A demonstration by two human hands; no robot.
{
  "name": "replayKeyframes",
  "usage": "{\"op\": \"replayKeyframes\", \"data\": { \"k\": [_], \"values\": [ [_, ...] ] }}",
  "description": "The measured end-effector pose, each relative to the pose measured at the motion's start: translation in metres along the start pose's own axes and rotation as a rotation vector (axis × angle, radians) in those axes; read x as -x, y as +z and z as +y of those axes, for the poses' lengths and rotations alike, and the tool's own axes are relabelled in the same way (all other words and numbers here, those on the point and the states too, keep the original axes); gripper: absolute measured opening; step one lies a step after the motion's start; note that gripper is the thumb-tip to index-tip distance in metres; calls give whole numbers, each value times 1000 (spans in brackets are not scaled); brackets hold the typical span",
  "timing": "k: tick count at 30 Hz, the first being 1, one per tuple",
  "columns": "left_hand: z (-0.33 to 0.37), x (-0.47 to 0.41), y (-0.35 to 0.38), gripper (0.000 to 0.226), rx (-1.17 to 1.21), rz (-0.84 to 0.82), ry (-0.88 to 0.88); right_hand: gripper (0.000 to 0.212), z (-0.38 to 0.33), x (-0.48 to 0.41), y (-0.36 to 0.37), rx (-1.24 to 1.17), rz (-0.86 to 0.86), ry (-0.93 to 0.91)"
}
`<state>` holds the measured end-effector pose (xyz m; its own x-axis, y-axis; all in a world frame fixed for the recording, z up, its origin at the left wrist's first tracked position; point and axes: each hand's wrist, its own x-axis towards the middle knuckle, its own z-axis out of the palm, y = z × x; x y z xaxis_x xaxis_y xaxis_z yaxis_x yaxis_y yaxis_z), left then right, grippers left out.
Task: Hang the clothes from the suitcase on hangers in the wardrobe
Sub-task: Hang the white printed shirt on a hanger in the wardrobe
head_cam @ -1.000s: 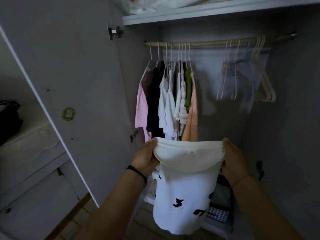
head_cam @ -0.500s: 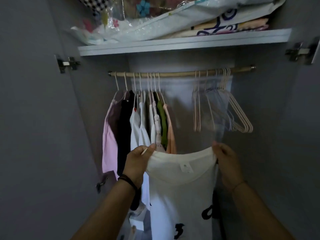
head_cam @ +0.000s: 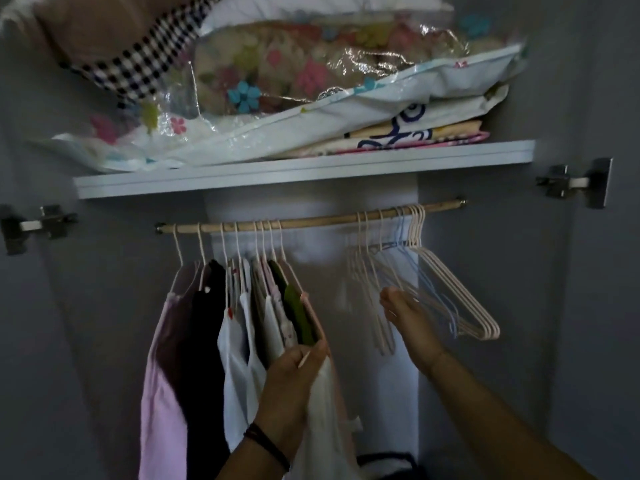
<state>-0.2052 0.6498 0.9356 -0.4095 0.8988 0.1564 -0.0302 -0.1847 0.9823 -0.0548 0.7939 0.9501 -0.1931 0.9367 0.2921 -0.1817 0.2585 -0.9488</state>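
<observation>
1. Our left hand [head_cam: 294,379] has its fingers clamped on the white garment [head_cam: 322,427], which hangs just right of the hung clothes [head_cam: 239,327], below the rail [head_cam: 311,221].
2. Our right hand [head_cam: 408,320] reaches into the empty hangers [head_cam: 460,306], fingers stretched apart, apparently gripping none yet.
3. We should single out the nearest hanger and lift its hook clear without dragging its neighbours.
</observation>
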Motion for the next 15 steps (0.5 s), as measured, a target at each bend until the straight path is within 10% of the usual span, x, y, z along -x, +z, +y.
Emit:
{"op": "replayKeyframes", "data": {
  "k": [4,15],
  "values": [
    [1,-19,-4,58,14,-17,16,18,5,-26,5,73,-37,-4],
    [6,-61,0,31,18,11,54,23,18,-85,14,25,-97,89]
  ]
}}
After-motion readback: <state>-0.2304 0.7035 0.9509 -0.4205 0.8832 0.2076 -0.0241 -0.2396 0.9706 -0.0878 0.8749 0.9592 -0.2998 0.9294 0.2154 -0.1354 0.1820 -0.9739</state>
